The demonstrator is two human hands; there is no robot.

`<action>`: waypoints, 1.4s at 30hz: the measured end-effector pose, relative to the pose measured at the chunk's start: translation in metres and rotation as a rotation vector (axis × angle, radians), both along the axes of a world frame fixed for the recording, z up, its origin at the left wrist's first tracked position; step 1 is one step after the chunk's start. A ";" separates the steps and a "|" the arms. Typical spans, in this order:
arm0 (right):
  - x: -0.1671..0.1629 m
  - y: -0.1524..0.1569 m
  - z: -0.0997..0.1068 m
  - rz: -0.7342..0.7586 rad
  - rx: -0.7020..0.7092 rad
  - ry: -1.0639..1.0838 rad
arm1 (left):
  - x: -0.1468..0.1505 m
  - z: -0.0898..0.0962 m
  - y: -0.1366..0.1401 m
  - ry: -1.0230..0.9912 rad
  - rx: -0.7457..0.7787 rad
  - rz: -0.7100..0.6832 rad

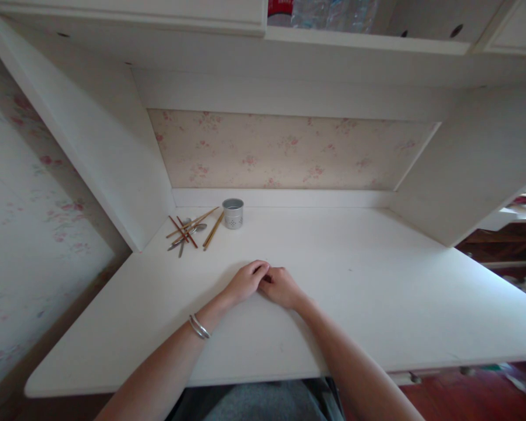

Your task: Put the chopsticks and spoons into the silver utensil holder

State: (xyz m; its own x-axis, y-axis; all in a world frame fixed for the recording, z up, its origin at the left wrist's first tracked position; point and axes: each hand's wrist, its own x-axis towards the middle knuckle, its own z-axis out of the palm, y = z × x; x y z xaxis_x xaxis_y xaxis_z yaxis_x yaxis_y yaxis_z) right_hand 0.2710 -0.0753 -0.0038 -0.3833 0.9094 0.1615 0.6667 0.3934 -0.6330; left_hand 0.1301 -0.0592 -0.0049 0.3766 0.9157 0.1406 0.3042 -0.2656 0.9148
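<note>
My left hand (244, 282) and my right hand (283, 286) rest together on the white desk (368, 298), touching at the fingers. Both are closed, with fingers curled against each other, and nothing shows in either. Ahead and slightly left of them stands a grey cylindrical holder (234, 216) with small holes low in its wall; no utensils stick out of its top. Left of the holder, two chopsticks (213, 231) lie side by side. Farther left is a crossed heap of brown chopsticks (178, 230) mixed with several metal spoons (200, 227), partly overlapping.
White side panels (92, 128) flank the desk, with a wallpapered back wall (272, 152) between them. Overhead, a shelf (368, 44) holds clear plastic bottles (333, 14). The desk's rounded front corner (30, 386) is at the lower left.
</note>
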 end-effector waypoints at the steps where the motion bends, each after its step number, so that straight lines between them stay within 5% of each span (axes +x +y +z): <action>1: 0.000 0.000 0.000 -0.003 -0.001 -0.003 | 0.000 0.000 0.000 0.001 0.001 0.003; 30: 0.001 -0.003 0.002 0.006 -0.021 0.033 | -0.009 0.008 0.002 0.079 0.075 -0.059; 35: -0.001 -0.002 0.002 0.000 -0.055 0.072 | -0.054 0.029 0.048 0.253 0.269 0.260; 39: -0.002 0.000 0.002 -0.003 -0.059 0.060 | -0.112 0.048 0.109 0.602 0.462 0.485; 42: -0.002 0.000 0.005 -0.004 -0.054 0.039 | -0.149 0.052 0.145 0.847 0.335 0.605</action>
State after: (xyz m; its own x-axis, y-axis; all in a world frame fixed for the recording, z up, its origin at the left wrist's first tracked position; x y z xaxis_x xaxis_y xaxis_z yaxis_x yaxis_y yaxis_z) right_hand 0.2690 -0.0748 0.0011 -0.3737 0.9189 0.1267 0.6426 0.3550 -0.6790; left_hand -0.0187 0.0854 0.0472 -0.0307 0.9455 0.3242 0.9650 -0.0565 0.2562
